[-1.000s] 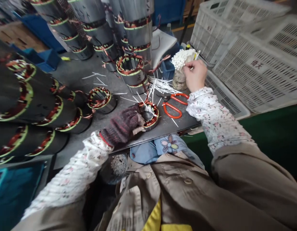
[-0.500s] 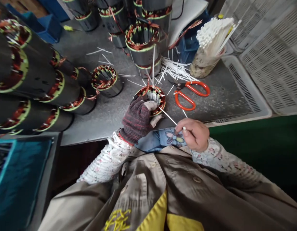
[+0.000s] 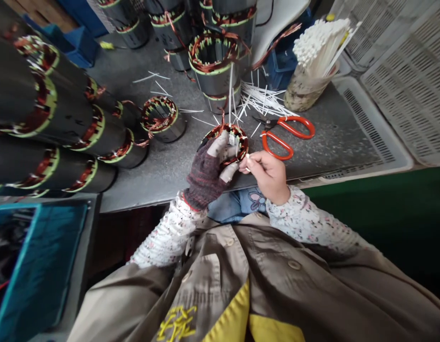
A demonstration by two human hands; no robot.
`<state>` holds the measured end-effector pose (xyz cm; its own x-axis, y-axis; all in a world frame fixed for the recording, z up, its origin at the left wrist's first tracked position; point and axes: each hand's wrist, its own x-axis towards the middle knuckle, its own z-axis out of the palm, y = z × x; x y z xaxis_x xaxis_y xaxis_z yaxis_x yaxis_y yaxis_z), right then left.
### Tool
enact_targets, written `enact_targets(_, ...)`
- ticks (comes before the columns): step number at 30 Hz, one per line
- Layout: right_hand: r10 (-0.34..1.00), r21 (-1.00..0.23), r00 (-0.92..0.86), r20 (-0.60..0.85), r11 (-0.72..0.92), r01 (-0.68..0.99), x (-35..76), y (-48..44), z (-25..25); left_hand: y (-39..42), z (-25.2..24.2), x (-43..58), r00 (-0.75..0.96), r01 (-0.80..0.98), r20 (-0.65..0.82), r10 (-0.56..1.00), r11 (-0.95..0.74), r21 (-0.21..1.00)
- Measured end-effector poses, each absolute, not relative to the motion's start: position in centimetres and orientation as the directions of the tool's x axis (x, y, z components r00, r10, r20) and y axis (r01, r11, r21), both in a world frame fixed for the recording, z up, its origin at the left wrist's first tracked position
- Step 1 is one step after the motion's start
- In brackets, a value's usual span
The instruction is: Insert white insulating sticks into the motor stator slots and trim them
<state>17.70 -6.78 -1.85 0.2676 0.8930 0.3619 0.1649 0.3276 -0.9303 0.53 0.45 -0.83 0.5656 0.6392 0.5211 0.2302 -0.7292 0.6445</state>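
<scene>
My left hand [image 3: 209,173], in a dark knitted glove with pale wrapped fingertips, grips the near left side of a small motor stator [image 3: 245,137]. Its thumb and fingers rest on the rim and reach into the bore. A ring of copper windings with pale green edging runs round the stator's top. One white cable tie [image 3: 230,95] stands up from the far rim. Close to the right front rim, my bare right hand [image 3: 267,173] pinches a white cable tie [image 3: 247,157] between thumb and forefinger; most of that tie is hidden by the fingers.
Red-handled scissors [image 3: 289,135] lie right of the stator, below scattered white strips [image 3: 260,99]. A cup [image 3: 305,92] holds many cable ties. Another small stator [image 3: 161,118] stands left, near stacked stators [image 3: 73,123]. White plastic baskets [image 3: 408,85] line the right; a teal bin [image 3: 45,266] is lower left.
My right hand has moved up and left, from below the scissors to the stator's rim. My left thumb and fingers have shifted on the rim. The view has moved slightly.
</scene>
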Motion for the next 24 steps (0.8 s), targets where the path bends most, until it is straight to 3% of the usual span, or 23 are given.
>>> enact_targets(2,0.92,-0.958,0.268,0.286,0.273,0.087,17.6,-6.6,-1.5,0.3,-0.7,0.8,0.512,0.149,0.568,0.645,-0.717,0.681)
enact_targets(4,0.917,-0.95,0.251,0.311,0.294,0.101,18.0,-6.9,-0.8,0.3,-0.3,1.1,0.484,0.156,0.635,0.602,-0.774,0.614)
enact_targets(8,0.902,-0.915,0.185,0.39,0.357,0.189,18.7,-7.3,0.3,0.4,0.6,1.1,0.504,0.211,0.639,0.581,-0.8,0.561)
enact_targets(16,0.898,-0.863,0.195,0.395,0.29,0.414,18.6,-5.4,-0.6,0.9,0.8,0.9,0.588,0.248,0.599,0.543,-0.827,0.505)
enact_targets(20,0.929,-0.827,0.097,0.358,0.267,0.494,18.8,-5.8,1.0,1.0,1.0,1.0,0.594,0.232,0.641,0.487,-0.866,0.443)
enact_targets(24,0.949,-0.873,-0.054,0.309,0.306,0.379,19.7,-7.0,3.5,0.6,1.3,1.0,0.591,0.295,0.649,0.478,-0.878,0.378)
